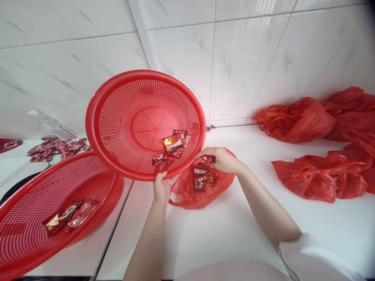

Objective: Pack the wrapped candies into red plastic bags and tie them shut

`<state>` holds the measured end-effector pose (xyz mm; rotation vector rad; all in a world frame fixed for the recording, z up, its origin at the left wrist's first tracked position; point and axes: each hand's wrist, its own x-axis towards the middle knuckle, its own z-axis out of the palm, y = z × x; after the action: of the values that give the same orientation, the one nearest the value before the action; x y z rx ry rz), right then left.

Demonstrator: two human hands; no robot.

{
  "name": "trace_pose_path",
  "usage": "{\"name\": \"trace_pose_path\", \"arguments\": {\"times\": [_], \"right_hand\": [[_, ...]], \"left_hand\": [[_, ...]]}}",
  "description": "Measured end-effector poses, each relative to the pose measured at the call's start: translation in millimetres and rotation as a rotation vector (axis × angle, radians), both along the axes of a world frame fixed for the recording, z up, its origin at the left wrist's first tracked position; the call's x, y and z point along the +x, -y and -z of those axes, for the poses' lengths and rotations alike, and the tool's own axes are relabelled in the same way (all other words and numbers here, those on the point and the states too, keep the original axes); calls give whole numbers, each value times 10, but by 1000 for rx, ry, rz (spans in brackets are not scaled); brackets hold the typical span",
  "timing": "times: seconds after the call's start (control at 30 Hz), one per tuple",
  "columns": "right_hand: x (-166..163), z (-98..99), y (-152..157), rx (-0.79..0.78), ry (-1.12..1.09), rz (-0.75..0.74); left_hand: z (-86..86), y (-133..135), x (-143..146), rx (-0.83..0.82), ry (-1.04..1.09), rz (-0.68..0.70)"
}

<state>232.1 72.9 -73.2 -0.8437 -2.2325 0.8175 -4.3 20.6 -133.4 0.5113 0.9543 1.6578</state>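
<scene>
My left hand [161,188] grips the near rim of a round red perforated basket [123,101] and holds it tilted up, its inside facing me. Several wrapped candies [171,146] lie at the basket's lower edge. My right hand [222,159] is closed on the mouth of a small red plastic bag [187,193] that rests on the white floor just below the basket, and pinches a red candy there. More red-wrapped candies [202,180] show inside the bag.
A second red basket [32,210] with a few candies lies at the lower left. A pile of loose candies [55,147] sits behind it. Several filled red bags [295,121] lie at the right against the white tiled wall [249,58].
</scene>
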Motion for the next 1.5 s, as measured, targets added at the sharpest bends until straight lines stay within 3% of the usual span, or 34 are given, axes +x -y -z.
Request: {"name": "trace_pose_path", "arguments": {"times": [0.27, 0.47, 0.53, 0.8, 1.0, 1.1, 1.2, 1.3, 1.5], "right_hand": [[81, -164, 55, -34, -147, 29], [124, -188, 86, -424, -191, 57], [131, -156, 72, -470, -195, 63], [183, -182, 42, -199, -99, 148], [173, -117, 15, -150, 123, -9], [116, -86, 14, -153, 102, 25], [35, -68, 14, -78, 7, 81], [-78, -29, 32, 51, -42, 110], [-424, 149, 195, 137, 138, 18]], "left_hand": [[-6, 6, 10, -20, -6, -12], [-29, 13, 24, -13, -16, -10], [-37, 14, 28, -13, -21, -7], [-41, 14, 22, -11, -34, -31], [37, -4, 2, 8, -10, -19], [50, -5, 27, -4, -11, -28], [23, 26, 120, -3, -13, -36], [-2, 104, 293, -31, 4, 63], [120, 285, 636, -86, -18, 197]]}}
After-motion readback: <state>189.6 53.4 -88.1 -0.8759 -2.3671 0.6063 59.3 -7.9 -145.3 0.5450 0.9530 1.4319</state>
